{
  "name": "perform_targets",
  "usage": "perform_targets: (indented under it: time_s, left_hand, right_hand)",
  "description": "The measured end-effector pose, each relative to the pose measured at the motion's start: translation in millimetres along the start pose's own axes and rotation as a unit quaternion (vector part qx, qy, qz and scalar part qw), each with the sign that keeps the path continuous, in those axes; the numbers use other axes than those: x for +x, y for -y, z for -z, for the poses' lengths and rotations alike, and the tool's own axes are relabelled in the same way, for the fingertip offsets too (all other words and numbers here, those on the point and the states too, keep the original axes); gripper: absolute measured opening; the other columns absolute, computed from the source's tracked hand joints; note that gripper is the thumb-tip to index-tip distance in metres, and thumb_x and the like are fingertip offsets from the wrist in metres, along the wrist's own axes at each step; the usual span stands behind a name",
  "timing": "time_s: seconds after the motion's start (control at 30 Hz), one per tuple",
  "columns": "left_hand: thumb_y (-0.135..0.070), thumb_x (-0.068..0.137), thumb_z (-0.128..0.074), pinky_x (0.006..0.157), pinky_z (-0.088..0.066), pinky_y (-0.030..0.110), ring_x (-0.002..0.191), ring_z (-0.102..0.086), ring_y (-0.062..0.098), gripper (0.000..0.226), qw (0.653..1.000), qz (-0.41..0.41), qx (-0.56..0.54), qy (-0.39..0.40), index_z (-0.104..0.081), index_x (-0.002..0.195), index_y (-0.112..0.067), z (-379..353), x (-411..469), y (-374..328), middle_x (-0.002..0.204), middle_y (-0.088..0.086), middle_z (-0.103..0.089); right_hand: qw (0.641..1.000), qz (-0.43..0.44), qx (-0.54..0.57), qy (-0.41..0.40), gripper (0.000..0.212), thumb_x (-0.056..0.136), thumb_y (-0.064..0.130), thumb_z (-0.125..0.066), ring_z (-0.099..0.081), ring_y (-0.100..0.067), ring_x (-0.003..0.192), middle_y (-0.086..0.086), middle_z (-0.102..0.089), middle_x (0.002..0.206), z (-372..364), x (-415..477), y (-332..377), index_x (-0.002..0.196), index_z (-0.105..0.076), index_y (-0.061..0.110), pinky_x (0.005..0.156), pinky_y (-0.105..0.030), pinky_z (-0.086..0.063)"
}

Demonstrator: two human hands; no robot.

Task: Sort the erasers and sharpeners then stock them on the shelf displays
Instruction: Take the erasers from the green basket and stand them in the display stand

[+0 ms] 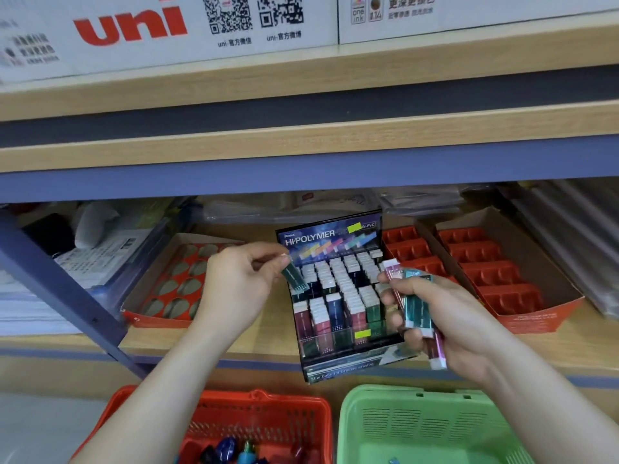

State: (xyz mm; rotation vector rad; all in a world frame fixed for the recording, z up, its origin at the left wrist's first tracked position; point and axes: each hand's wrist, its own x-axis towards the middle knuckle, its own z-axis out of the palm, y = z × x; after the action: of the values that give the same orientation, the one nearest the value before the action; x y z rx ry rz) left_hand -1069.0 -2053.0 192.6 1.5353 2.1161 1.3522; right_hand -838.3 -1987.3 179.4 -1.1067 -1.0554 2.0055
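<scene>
Our left hand point(234, 283) pinches one slim eraser point(294, 277) between thumb and forefinger, its dark green paper sleeve tilted over the left edge of the display box point(335, 234). The box is glossy black card and stands in the middle of the pale wooden shelf point(201, 339). Its raised back panel reads "Pentel HI-POLYMER", and the near lip reads "Slim body for precise erasing". Inside it, rows of upright erasers point(338, 289) show white ends above blue, red and green sleeves, with small yellow-green stickers on the panel and the front row. The fingers of our right hand point(445, 316) curl round a bundle of erasers point(418, 309) in shiny teal and pink sleeves, just right of the box. On the shelf at the left lies an orange-red card tray point(174, 279) cut with oval holes, and at the right stand two orange-red trays point(495, 276) with moulded rectangular pockets. On the shelf above, a white board point(134, 25) carries "uni" in bold red letters beside two QR codes. Nearest us are a red slotted plastic basket point(261, 420), holding small blue and teal pieces, and a green basket point(425, 426).
</scene>
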Motion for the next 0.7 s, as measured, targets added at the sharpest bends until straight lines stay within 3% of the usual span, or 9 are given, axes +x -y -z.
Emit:
perform_targets:
  time_s: [0.17, 0.23, 0.33, 0.5, 0.63, 0.7]
  left_hand:
    - [-0.018, 0.084, -0.073, 0.071, -0.039, -0.001, 0.074, -0.06, 0.0, 0.011, 0.989, -0.093, 0.116, 0.002, -0.077, 0.093, -0.014, -9, -3, 8, 0.086, -0.008, -0.072]
    - [-0.018, 0.083, -0.073, 0.073, -0.041, 0.003, 0.079, -0.063, 0.005, 0.012, 0.985, -0.113, 0.13, 0.013, -0.077, 0.094, -0.014, -12, -4, 13, 0.088, -0.005, -0.073]
    - [-0.019, 0.081, -0.075, 0.078, -0.049, 0.021, 0.082, -0.064, 0.009, 0.013, 0.979, -0.138, 0.147, 0.026, -0.077, 0.093, -0.015, -15, -4, 21, 0.088, -0.005, -0.072]
    - [-0.02, 0.076, -0.078, 0.076, -0.049, 0.02, 0.078, -0.062, 0.008, 0.013, 0.975, -0.153, 0.151, 0.051, -0.078, 0.088, -0.015, -21, -7, 29, 0.084, -0.009, -0.066]
    - [-0.02, 0.071, -0.082, 0.067, -0.052, 0.026, 0.07, -0.057, 0.005, 0.012, 0.977, -0.139, 0.15, 0.065, -0.075, 0.081, -0.017, -24, -7, 30, 0.076, -0.012, -0.062]
    - [-0.019, 0.074, -0.08, 0.072, -0.052, 0.026, 0.074, -0.058, 0.004, 0.008, 0.974, -0.141, 0.158, 0.076, -0.076, 0.081, -0.017, -23, -6, 30, 0.078, -0.013, -0.063]
  right_hand:
    - [0.999, -0.007, -0.015, 0.037, 0.026, 0.093, 0.018, -0.061, -0.063, -0.02, 0.053, -0.008, -0.065, 0.073, -5, -4, 1, 0.119, -0.062, 0.012, 0.032, -0.017, -0.036]
    - [0.999, -0.013, -0.021, 0.04, 0.025, 0.094, 0.019, -0.06, -0.06, -0.021, 0.051, -0.013, -0.07, 0.083, -7, -4, 0, 0.118, -0.061, 0.014, 0.032, -0.016, -0.033]
    - [0.999, -0.004, -0.028, 0.032, 0.019, 0.094, 0.015, -0.058, -0.056, -0.019, 0.049, -0.016, -0.072, 0.09, -7, -4, -3, 0.112, -0.057, 0.008, 0.031, -0.015, -0.029]
    - [0.999, 0.004, -0.036, 0.015, 0.025, 0.09, 0.006, -0.063, -0.057, -0.016, 0.052, -0.009, -0.069, 0.084, -9, -4, -11, 0.113, -0.057, 0.001, 0.03, -0.016, -0.03]
    - [0.999, 0.024, -0.044, 0.006, 0.016, 0.088, 0.005, -0.065, -0.053, -0.013, 0.049, -0.008, -0.07, 0.082, -9, -6, -15, 0.104, -0.061, 0.003, 0.031, -0.016, -0.028]
    - [0.998, 0.031, -0.047, 0.005, 0.016, 0.089, 0.008, -0.065, -0.053, -0.012, 0.049, -0.009, -0.073, 0.086, -10, -8, -17, 0.103, -0.061, 0.004, 0.033, -0.016, -0.029]
